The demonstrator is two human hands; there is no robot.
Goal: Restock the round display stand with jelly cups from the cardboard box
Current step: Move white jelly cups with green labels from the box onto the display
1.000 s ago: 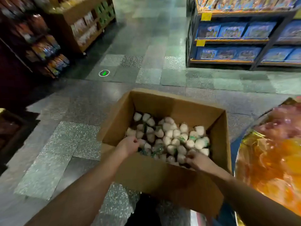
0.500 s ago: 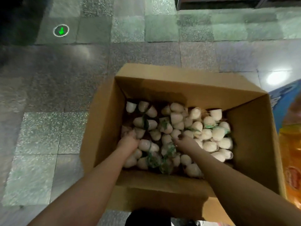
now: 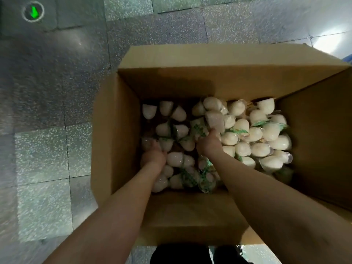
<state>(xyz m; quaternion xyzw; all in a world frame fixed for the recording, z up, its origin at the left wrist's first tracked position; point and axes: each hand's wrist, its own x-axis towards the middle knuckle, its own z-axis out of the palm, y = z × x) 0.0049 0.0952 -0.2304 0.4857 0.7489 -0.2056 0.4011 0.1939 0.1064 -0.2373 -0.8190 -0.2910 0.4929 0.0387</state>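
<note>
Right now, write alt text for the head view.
Both bare hands, left hand and right hand, dig into white jelly cups heaped in an open brown cardboard box on a speckled grey tile floor.

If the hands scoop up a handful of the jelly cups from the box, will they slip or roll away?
Probably some will slip: the jelly cups look smooth, glossy and rounded, and lie loose in a pile. Dropped ones would likely roll, given their tapered shape. They seem light and rigid, so both the left hand and the right hand could likely take several from the cardboard box.
</note>
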